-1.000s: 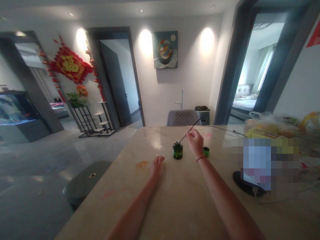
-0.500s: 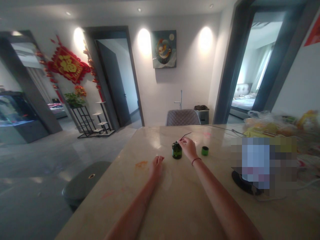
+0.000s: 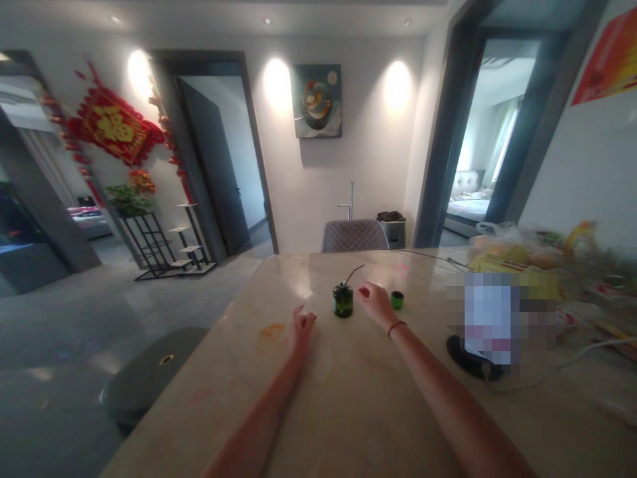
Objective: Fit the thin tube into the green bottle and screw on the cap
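A dark green glass bottle (image 3: 343,304) stands upright on the table. A thin dark bent stick (image 3: 354,273) rises out of its neck and leans right. Just right of the bottle, my right hand (image 3: 377,302) is closed with curled fingers, apart from bottle and stick; nothing shows in it. To the bottle's left, my left hand (image 3: 301,328) rests low over the tabletop, thumb and fingers apart, holding nothing. Beyond my right hand sits a small green cap-like ring (image 3: 397,300).
The pale table (image 3: 338,398) carries a blurred-out device on a round black base (image 3: 472,362) at right. Plastic bags (image 3: 512,249) and clutter lie behind it. A quilted chair (image 3: 354,236) stands at the far edge, a dark green stool (image 3: 154,372) at the left.
My right hand has let go of the stick and drawn back to the right; the stick now stands in the bottle. My left hand's fingers have spread. The camera view has turned slightly right.
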A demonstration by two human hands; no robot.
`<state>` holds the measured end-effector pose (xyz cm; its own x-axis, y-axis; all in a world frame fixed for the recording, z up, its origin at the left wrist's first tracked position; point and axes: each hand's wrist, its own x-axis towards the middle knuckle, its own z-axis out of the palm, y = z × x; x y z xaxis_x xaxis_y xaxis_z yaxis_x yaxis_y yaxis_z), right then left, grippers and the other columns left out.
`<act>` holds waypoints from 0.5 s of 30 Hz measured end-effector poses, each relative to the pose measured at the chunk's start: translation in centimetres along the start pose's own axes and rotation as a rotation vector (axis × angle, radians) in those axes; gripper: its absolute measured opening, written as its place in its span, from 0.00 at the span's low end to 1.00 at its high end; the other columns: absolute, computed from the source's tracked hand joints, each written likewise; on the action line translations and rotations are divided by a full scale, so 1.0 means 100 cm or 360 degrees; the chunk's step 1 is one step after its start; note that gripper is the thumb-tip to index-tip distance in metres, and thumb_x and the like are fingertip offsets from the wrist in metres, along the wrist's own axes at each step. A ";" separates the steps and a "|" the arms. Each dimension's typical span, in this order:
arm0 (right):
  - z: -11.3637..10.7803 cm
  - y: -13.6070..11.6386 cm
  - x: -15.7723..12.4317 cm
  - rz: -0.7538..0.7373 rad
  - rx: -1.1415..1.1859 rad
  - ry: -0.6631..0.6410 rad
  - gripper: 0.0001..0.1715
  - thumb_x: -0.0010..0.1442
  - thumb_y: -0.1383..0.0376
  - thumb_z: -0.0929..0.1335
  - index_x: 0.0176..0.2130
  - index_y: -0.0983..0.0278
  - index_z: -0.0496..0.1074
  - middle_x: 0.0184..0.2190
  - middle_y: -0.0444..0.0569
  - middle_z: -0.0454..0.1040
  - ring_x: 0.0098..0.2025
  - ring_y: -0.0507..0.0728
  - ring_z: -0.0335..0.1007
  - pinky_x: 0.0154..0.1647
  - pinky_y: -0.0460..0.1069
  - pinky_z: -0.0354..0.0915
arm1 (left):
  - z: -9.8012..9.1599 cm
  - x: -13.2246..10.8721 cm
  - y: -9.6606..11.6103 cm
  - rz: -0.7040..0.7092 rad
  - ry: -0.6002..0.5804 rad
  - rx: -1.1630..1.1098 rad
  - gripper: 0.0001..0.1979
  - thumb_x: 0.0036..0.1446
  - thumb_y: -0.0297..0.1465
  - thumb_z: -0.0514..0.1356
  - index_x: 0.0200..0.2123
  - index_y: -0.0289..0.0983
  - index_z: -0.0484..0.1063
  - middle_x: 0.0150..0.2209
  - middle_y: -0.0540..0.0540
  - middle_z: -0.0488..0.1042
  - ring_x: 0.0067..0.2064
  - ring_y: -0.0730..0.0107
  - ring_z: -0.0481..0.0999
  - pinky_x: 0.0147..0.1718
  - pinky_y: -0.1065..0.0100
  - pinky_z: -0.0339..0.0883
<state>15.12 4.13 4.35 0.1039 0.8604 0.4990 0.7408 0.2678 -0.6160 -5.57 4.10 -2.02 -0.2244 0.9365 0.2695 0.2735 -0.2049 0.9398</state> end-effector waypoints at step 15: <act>-0.019 0.046 -0.066 -0.0835 -0.1273 -0.0603 0.41 0.55 0.78 0.56 0.61 0.51 0.42 0.28 0.48 0.71 0.27 0.54 0.68 0.25 0.45 0.59 | -0.001 -0.036 0.048 0.0837 -0.0927 0.1836 0.35 0.51 0.19 0.45 0.61 0.48 0.42 0.36 0.46 0.70 0.34 0.71 0.72 0.35 0.71 0.62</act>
<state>19.12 -1.13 -0.58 -0.4736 0.8358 0.2777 0.8723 0.4015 0.2792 -3.51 -0.27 1.53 0.4829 0.8645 0.1395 0.8743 -0.4849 -0.0214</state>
